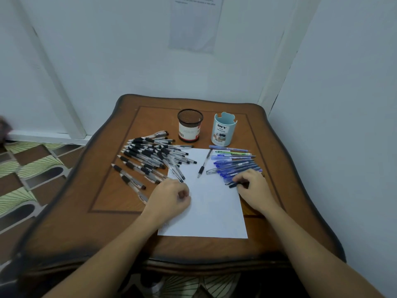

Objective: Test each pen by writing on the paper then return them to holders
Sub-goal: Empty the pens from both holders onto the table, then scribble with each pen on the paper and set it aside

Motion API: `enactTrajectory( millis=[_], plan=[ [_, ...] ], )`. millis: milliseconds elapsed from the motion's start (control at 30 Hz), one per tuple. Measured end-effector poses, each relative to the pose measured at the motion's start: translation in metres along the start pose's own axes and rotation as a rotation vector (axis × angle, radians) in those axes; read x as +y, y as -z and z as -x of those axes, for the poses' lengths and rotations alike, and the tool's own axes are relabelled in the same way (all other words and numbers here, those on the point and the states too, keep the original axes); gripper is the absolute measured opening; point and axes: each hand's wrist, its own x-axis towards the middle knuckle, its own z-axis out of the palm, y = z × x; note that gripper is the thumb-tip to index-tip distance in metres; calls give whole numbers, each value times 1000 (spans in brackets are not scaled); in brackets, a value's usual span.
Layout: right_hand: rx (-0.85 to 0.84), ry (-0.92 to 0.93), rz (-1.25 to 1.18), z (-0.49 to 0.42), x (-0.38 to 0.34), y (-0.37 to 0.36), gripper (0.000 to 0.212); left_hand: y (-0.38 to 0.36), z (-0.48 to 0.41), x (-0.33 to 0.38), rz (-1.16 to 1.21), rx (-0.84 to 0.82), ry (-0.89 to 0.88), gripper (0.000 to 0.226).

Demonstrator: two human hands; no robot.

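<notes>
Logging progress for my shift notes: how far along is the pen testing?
Done: nothing visible; the paper shows no clear marks and no pens stick out of the mesh holder or blue organizer. In hand: the right hand pinches a dark pen beside the blue pens. Left: the black pens pile, blue pens, all returns.

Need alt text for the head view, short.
A person's right hand grips a pen beside a row of blue pens right of a paper on a wooden table; the left hand rests curled on the paper's left edge by a heap of black pens. A mesh holder and a blue holder stand behind.
</notes>
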Motion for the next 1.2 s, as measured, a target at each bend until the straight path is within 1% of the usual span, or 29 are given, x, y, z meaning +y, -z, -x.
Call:
enactTrajectory(
  millis=[133, 200, 267, 367, 500, 667, 767, 867, 967, 1067, 1200],
  plan=[
    [-15, 21, 61, -5, 2, -2, 22, -7, 3, -8, -79, 50, 5, 10],
    [-10, 32, 75, -14, 1, -5, 23, -6, -4, -12, -105, 70, 15, 17],
    [-12, 37, 83, -24, 0, -10, 24, -4, -14, -15, -129, 65, 35, 22],
    [-7, 38, 69, -42, -1, -16, 26, -4, -29, -19, -149, 54, 84, 21],
    [3, 43, 73, -61, 0, -21, 26, -6, -45, -24, -150, 30, 111, 32],
    [12, 44, 98, -78, 3, -23, 19, -10, -50, -28, -148, 8, 135, 49],
    [29, 44, 106, -81, 3, -25, 16, -10, -50, -26, -163, -7, 141, 51],
    [41, 82, 166, -77, 3, -27, 12, -9, -46, -20, -188, -29, 154, 55],
    [38, 109, 298, -73, 4, -25, 11, -8, -40, -12, -232, -27, 154, 59],
    [13, 113, 389, -67, 2, -22, 11, -10, -31, -2, -224, -35, 161, 58],
    [-6, 119, 406, -60, 0, -17, 8, -15, -15, 7, -169, -3, 135, 41]
  ],
)
